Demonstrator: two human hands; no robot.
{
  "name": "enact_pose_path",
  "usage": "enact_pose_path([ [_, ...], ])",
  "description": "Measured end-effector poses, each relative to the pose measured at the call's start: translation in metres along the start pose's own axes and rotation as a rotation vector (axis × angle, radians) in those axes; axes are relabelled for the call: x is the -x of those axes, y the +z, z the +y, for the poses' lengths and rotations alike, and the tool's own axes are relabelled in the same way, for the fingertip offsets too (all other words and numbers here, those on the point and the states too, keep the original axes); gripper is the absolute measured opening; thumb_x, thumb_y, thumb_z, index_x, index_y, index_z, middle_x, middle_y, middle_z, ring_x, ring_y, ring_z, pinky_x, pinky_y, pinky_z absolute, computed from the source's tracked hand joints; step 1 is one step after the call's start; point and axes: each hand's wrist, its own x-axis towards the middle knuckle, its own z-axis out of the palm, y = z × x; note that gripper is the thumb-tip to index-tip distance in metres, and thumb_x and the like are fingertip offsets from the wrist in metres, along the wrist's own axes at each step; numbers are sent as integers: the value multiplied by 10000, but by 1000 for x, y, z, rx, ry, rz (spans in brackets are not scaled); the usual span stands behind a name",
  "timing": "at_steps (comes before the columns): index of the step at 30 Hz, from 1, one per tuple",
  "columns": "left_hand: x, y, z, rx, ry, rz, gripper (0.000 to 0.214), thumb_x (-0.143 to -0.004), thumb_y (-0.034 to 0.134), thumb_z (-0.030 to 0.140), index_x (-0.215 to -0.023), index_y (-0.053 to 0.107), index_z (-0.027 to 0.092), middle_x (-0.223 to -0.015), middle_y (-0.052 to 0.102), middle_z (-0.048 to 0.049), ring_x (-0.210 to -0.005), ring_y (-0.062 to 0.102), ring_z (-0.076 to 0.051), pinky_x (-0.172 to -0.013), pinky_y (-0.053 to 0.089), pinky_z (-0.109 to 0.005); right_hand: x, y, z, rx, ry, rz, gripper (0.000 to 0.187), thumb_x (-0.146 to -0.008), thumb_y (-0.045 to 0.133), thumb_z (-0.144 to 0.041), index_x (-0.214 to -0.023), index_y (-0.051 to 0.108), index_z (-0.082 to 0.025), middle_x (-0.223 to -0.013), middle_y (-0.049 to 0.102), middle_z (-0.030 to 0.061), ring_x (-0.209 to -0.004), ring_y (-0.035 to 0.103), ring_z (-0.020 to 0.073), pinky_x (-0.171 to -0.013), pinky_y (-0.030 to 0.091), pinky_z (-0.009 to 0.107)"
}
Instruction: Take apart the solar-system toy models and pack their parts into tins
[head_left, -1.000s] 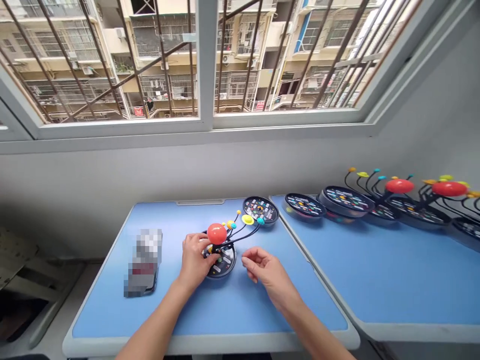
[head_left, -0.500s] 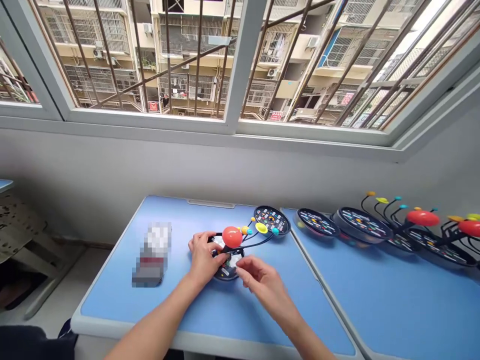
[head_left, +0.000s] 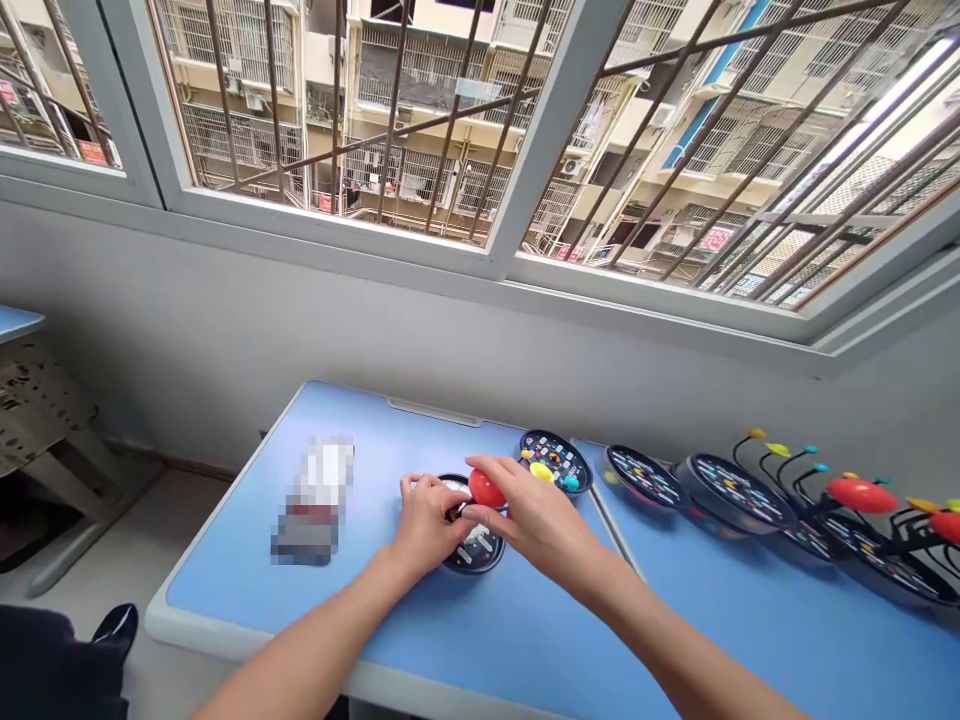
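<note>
The right hand (head_left: 541, 512) has thumb and fingers closed round the red ball (head_left: 486, 489), over a disc (head_left: 480, 552) on the table (head_left: 247, 590). The left hand (head_left: 426, 522) covers the disc's side; whether it grips, I can't tell. Another disc (head_left: 568, 463) sits just behind, more beyond.

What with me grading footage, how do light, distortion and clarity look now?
Head view: daylight at the window outshines the wall; head view: the fully framed red ball at right looks oval, perhaps lens stretch; head view: pixelation obscures an item at the table's left; head view: print on the round base by the left hand is illegible.
</note>
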Motion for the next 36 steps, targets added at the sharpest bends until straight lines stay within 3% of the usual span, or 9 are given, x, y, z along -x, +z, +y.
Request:
enact_pose_path([
  [3,-2,2,2,17,34,30,141,-748,539,195,-800,657,252,-654,633,29,-752,543,-163,-839,311,-353,-3,-1,-3,5,17,-73,286,-803,536,-287,-1083,534,-232,-905,610,68,-728,600,210,-585,443,294],
  [9,-4,11,1,8,78,68,238,-763,432,105,-609,579,213,-537,551,26,-595,516,-140,-714,380,-283,-6,5,0,-71,14,-27,210,-757,511,-204,-960,560,-229,-796,580,38,-667,567,180,-562,406,259],
  [19,-1,17,0,-42,114,111,256,-838,410,188,-644,574,212,-560,554,-1,-593,513,-156,-635,376,-269,-6,1,2,-1,-42,-100,245,-736,500,-155,-956,579,-227,-816,602,38,-614,551,160,-524,361,238],
  [22,-1,15,2,-53,111,106,261,-856,418,213,-647,574,212,-554,552,3,-592,511,-155,-633,373,-266,-10,-16,0,25,-76,-70,232,-723,497,-143,-921,581,-230,-850,603,40,-608,555,155,-543,376,246],
  [27,-3,10,7,-70,108,74,209,-845,469,207,-676,592,220,-575,582,12,-620,529,-150,-634,372,-258,-22,-84,-7,-124,-144,251,220,-736,575,-273,-955,565,-246,-884,610,41,-742,576,190,-654,427,285],
  [29,-3,9,8,-72,111,62,214,-847,467,205,-683,603,223,-579,595,13,-620,535,-148,-632,376,-256,-24,-104,-5,-161,-105,263,220,-728,591,-327,-936,573,-257,-849,612,28,-712,565,184,-646,430,289],
  [31,-3,8,7,-65,116,55,201,-849,467,215,-719,620,224,-602,618,9,-636,548,-152,-636,384,-260,-19,-109,8,-200,-2,255,232,-728,587,-368,-931,576,-257,-813,610,18,-669,555,171,-630,431,285],
  [33,-3,8,5,-50,123,52,186,-851,466,227,-770,634,224,-634,643,2,-657,563,-159,-647,395,-267,-8,-99,32,-218,146,268,278,-726,587,-398,-962,573,-252,-785,611,11,-657,556,165,-630,433,283],
  [36,-3,9,2,-20,130,54,186,-852,463,249,-842,647,227,-688,671,-9,-696,587,-167,-668,412,-279,19,-67,87,-155,374,340,414,-678,629,-416,-1040,529,-242,-785,626,11,-669,573,178,-656,438,300],
])
